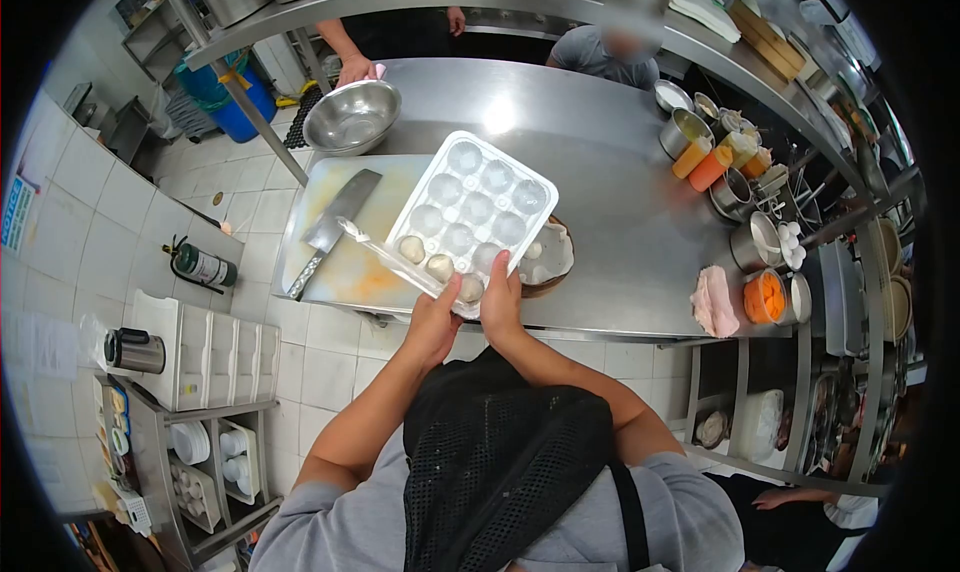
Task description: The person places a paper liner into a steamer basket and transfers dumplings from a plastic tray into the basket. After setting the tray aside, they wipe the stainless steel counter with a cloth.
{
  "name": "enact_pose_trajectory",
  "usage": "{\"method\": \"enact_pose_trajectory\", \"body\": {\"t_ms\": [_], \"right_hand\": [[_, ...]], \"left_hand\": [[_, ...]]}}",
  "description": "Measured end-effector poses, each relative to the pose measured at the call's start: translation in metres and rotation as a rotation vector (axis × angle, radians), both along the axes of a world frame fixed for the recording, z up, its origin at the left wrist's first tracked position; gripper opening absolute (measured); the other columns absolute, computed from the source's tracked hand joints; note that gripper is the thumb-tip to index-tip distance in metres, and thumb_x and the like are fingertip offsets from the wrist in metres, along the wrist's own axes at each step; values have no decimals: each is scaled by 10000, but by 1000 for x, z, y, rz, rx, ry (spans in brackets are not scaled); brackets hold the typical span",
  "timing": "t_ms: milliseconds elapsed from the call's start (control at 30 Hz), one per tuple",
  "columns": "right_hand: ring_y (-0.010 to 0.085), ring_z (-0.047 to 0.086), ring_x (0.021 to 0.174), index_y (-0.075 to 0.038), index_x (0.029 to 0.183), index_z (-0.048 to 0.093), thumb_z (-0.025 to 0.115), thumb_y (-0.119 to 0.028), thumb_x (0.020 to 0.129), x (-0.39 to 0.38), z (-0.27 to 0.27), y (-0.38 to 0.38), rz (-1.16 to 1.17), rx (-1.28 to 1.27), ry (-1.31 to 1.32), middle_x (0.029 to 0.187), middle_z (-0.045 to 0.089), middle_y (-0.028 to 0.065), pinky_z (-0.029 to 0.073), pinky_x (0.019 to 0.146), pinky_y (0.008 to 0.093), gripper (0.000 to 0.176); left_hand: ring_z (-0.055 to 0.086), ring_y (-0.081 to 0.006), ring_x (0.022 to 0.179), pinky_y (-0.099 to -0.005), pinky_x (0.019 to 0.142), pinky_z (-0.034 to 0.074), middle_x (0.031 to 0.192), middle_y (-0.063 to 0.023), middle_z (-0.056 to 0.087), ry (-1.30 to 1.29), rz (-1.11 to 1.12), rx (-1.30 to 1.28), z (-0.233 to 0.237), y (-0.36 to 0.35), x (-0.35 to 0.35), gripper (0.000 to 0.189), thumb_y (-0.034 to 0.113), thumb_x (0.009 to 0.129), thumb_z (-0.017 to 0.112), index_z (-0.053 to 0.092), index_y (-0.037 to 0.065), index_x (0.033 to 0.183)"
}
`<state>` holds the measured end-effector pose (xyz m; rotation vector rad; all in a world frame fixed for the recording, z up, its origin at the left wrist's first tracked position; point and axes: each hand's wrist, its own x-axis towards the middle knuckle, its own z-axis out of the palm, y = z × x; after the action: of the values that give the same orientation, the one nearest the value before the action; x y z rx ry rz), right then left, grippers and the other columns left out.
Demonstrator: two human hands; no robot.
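Note:
A white plastic tray [420,194] with rows of round hollows is tilted over the steel counter in the head view. Pale round balls [439,266], like dough, sit in the hollows nearest me; the others look bare. My left hand [435,322] grips the tray's near edge from below. My right hand [502,300] closes on the near right corner, thumb on top. Along the tray's left side runs a clear plastic strip [385,257]. Partly hidden behind the tray, a round container [553,262] with a whitish inside stands close to my right hand.
On the left, a cleaver [340,212] lies on a stained cutting board [318,177]. Past it is a steel bowl [352,118], with another person's hand [357,70] at its rim. Sauce bottles [711,169], pots and a pink cloth [714,301] line the counter's [620,222] right side.

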<state>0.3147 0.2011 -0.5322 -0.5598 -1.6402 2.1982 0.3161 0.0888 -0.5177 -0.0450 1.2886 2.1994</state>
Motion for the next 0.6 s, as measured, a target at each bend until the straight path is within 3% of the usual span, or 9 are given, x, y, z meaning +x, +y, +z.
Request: {"method": "enact_pose_trajectory", "body": {"t_ms": [100,167,300,367,500,600], "right_hand": [[253,501,1198,73,1350,424,353,-409,1045,-2,-2,1,36,-20,34,1307,526,179,372,1023,350,574],[247,500,1201,69,1354,419,385,-386,1042,-2,3,3,68,-57,36,1305,528,172,372,1026,345,553],[201,522,1169,17,1362,438,505,-316,1010,-2,25,18,98,-219,22,1296,540,129,411,991,330,490],[175,551,1122,2,1356,453,516,-350,1004,-1,35,21,183,-277,-27,1280,554,109,459,927,321,501],[153,607,988,18,1308,494,489,-413,1007,-3,25,20,165,-196,-54,1184,603,97,520,788,306,526],[173,599,1018,2,1293,481,454,-492,1000,0,24,23,263,-188,-110,1209,583,92,518,812,348,575]], "left_hand": [[500,-222,1245,-399,1056,400,1383,-118,478,-127,156,102,7,2,-2,504,277,1023,478,348,-25,1405],[567,-203,1137,-359,955,467,1277,-124,552,-83,242,134,10,1,-6,474,294,1012,513,433,-47,1332],[566,-190,1135,-344,940,474,1273,-121,552,-67,251,-3,15,-5,-18,504,338,1013,500,428,-37,1342],[566,-196,1145,-350,933,480,1290,-127,543,-9,198,-72,7,-10,-24,546,394,1016,473,420,-33,1353],[554,-222,1181,-359,959,470,1336,-143,514,-66,209,128,13,-7,-27,597,428,1017,450,400,-54,1365],[544,-231,1199,-361,980,460,1355,-152,499,-66,256,154,15,-2,-25,603,414,1017,458,389,-70,1369]]}}
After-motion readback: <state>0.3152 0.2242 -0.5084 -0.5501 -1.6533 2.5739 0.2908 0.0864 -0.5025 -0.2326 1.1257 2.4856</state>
